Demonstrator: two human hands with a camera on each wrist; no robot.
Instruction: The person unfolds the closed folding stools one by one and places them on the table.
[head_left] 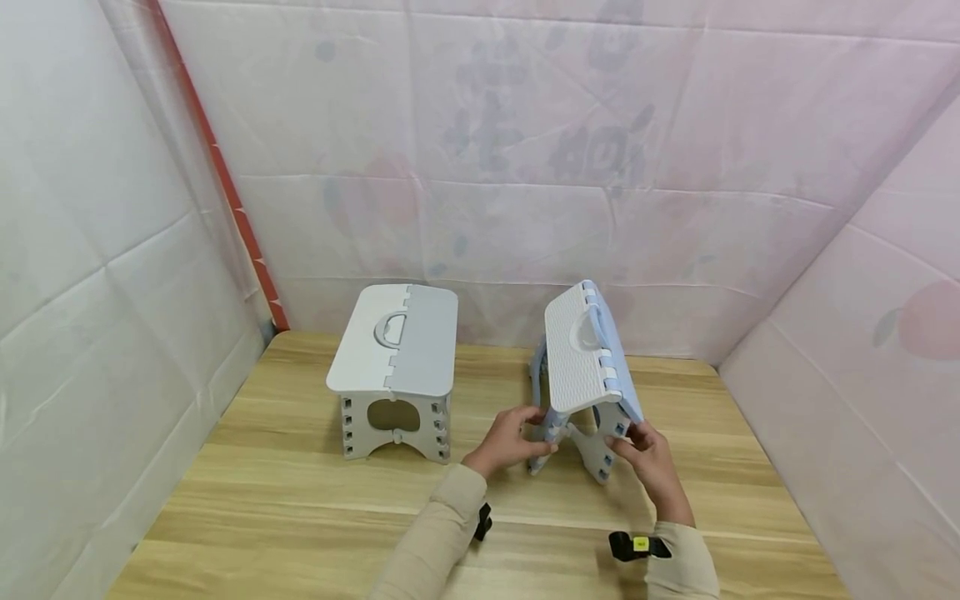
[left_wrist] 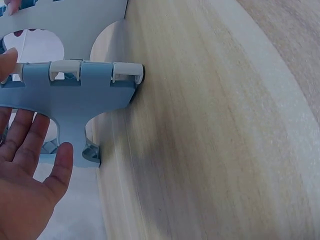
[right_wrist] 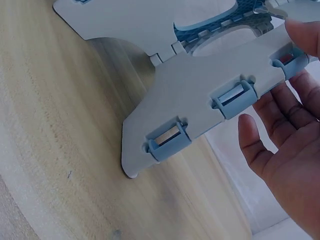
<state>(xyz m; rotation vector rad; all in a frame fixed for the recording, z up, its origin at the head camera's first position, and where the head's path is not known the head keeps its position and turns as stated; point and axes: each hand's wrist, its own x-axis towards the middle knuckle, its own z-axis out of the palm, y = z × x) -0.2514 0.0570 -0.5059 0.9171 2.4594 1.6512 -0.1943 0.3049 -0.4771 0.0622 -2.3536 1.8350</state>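
A blue-and-white folding step stool (head_left: 573, 358) stands half folded on the table, its top bent along the hinge and its legs drawn toward each other. At its left side, my left hand (head_left: 512, 440) grips the edge of a leg panel (left_wrist: 75, 92), thumb on one face and fingers on the other. Across from it, my right hand (head_left: 654, 467) holds the right leg edge (right_wrist: 200, 107) near the top, with the thumb on the pale end panel. In the right wrist view, the end panel's middle joint (right_wrist: 167, 53) is bent.
A second folding stool (head_left: 431, 342), white and grey, stands fully unfolded to the left. The wooden table (head_left: 300, 533) ends at sheet-covered walls (head_left: 487, 150) behind and at both sides. Black straps (head_left: 637, 546) are near both wrists.
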